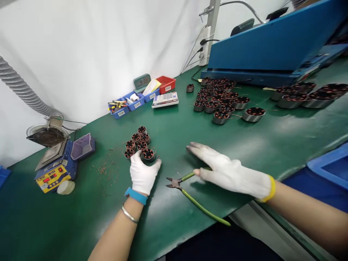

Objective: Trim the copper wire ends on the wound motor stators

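Note:
My left hand [143, 174], in a white glove, is at the near end of a small group of wound motor stators. Its thumb and fingers curl around the nearest stator [148, 155], a steel ring with copper windings. My right hand [224, 166], also gloved, is stretched out over the table with its fingers extended and its bare thumb tip showing. Beneath it lies a pair of side cutters [176, 183] with green handles, jaws spread and pointing left. The upper handle passes behind my right thumb; whether they touch, I cannot tell.
Copper wire clippings [104, 170] litter the green table [130, 224]. A soldering station [53, 177] and a purple tray [83, 146] stand left. Behind are blue bins [136, 104], a red bin [166, 85] and a calculator [165, 100]. More stators [217, 98] sit by a blue machine [252, 43].

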Motion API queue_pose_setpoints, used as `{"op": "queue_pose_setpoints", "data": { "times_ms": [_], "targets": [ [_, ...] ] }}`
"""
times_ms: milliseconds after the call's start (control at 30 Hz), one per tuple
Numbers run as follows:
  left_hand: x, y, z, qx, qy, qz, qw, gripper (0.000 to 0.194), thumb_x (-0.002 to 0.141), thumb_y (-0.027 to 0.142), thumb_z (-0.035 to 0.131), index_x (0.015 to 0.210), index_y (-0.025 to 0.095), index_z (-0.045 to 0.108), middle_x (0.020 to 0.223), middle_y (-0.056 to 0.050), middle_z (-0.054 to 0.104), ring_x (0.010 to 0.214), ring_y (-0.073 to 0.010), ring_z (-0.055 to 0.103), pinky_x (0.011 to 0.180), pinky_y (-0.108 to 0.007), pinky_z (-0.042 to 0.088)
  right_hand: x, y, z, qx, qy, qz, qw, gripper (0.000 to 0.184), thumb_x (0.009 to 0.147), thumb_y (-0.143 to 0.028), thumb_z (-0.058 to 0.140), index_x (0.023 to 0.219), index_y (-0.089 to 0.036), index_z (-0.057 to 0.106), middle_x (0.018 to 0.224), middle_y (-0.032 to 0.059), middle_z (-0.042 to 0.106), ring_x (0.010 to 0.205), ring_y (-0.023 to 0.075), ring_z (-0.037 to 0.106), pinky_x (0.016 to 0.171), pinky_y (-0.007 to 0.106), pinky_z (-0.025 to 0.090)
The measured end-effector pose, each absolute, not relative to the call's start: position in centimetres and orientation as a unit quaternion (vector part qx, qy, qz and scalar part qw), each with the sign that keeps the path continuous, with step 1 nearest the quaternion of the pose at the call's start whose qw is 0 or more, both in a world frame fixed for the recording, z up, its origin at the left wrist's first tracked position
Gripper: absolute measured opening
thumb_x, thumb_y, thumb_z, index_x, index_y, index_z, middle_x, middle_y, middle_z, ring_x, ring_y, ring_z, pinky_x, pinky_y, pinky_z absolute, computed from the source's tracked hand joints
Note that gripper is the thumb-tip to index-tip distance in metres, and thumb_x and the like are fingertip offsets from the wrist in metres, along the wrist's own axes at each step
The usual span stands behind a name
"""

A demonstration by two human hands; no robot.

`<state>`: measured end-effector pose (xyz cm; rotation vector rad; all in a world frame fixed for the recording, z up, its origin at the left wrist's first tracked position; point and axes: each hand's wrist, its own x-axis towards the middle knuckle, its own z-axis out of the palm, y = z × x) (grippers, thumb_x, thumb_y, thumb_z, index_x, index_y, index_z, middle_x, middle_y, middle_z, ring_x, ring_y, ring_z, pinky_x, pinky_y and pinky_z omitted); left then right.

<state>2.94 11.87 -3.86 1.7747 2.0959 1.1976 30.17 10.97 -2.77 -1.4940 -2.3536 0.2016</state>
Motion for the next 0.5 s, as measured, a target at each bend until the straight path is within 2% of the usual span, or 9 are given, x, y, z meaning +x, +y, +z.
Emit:
{"op": "queue_pose_setpoints", "data": {
  "times_ms": [67, 133, 200, 267, 367, 467, 500],
  "targets": [
    [3.5, 13.0, -3.5, 0.577, 0.719, 0.38, 0.074, 0.067, 0.069, 0.046, 0.082, 0.124, 0.017, 0.056, 0.123, -0.018, 0.065, 0.114, -0.0359, 0.066, 0.1, -0.05, 0.051, 28.0, 8.4, -2.1, -0.534, -0.821, 0.064, 0.192, 0.075, 0.081, -0.054, 0.059, 0.148, -0.021, 0.051, 0.144, 0.0163, 0.06, 0.126, 0.0356, 0.061, 0.094, 0.048, 0.056],
    [3.7, 13.8, -3.4, 0.58, 0.721, 0.372, 0.073, 0.059, 0.071, 0.044, 0.081, 0.12, 0.018, 0.058, 0.119, -0.018, 0.068, 0.11, -0.0356, 0.068, 0.099, -0.049, 0.052, 26.1, 5.9, -1.9, -0.519, -0.838, 0.076, 0.147, 0.078, 0.071, -0.049, 0.068, 0.144, -0.026, 0.055, 0.124, 0.0132, 0.072, 0.102, 0.0347, 0.072, 0.078, 0.045, 0.06],
    [3.6, 14.3, -3.6, 0.588, 0.712, 0.377, 0.07, 0.05, 0.073, 0.038, 0.079, 0.115, 0.019, 0.06, 0.113, -0.016, 0.071, 0.106, -0.0341, 0.07, 0.097, -0.048, 0.053, 24.5, 3.8, -2.4, -0.501, -0.857, 0.082, 0.087, 0.075, 0.071, -0.034, 0.065, 0.145, -0.029, 0.055, 0.107, 0.0085, 0.076, 0.081, 0.0314, 0.074, 0.06, 0.039, 0.057],
    [3.4, 14.3, -3.7, 0.592, 0.701, 0.391, 0.068, 0.043, 0.073, 0.032, 0.076, 0.112, 0.019, 0.061, 0.109, -0.014, 0.073, 0.103, -0.0319, 0.071, 0.095, -0.045, 0.054, 23.5, 2.5, -3.2, -0.489, -0.866, 0.073, 0.068, 0.077, 0.07, -0.022, 0.058, 0.146, -0.029, 0.053, 0.096, 0.0048, 0.077, 0.069, 0.0281, 0.074, 0.05, 0.034, 0.051],
    [2.8, 13.4, -3.6, 0.588, 0.684, 0.427, 0.061, 0.044, 0.074, 0.03, 0.073, 0.114, 0.017, 0.06, 0.111, -0.014, 0.072, 0.103, -0.0284, 0.071, 0.096, -0.042, 0.055, 24.0, 2.3, -3.8, -0.485, -0.862, 0.052, 0.134, 0.077, 0.071, -0.019, 0.053, 0.147, -0.03, 0.052, 0.089, 0.0024, 0.077, 0.069, 0.0262, 0.074, 0.052, 0.032, 0.051],
    [1.8, 11.3, -3.5, 0.575, 0.667, 0.471, 0.051, 0.051, 0.074, 0.034, 0.071, 0.118, 0.014, 0.058, 0.112, -0.015, 0.07, 0.104, -0.0272, 0.07, 0.097, -0.041, 0.055, 27.9, 4.3, -3.6, -0.551, -0.807, 0.035, 0.208, 0.066, 0.082, -0.027, 0.048, 0.148, -0.037, 0.049, 0.095, 0.0041, 0.078, 0.072, 0.0279, 0.074, 0.058, 0.038, 0.056],
    [1.3, 10.4, -3.5, 0.571, 0.661, 0.484, 0.052, 0.052, 0.073, 0.034, 0.072, 0.119, 0.014, 0.058, 0.111, -0.014, 0.07, 0.103, -0.0272, 0.07, 0.097, -0.042, 0.055, 29.6, 5.3, -3.5, -0.587, -0.782, 0.026, 0.207, 0.061, 0.086, -0.034, 0.047, 0.147, -0.039, 0.049, 0.098, 0.0059, 0.078, 0.069, 0.0295, 0.073, 0.054, 0.04, 0.056]
  ]
}}
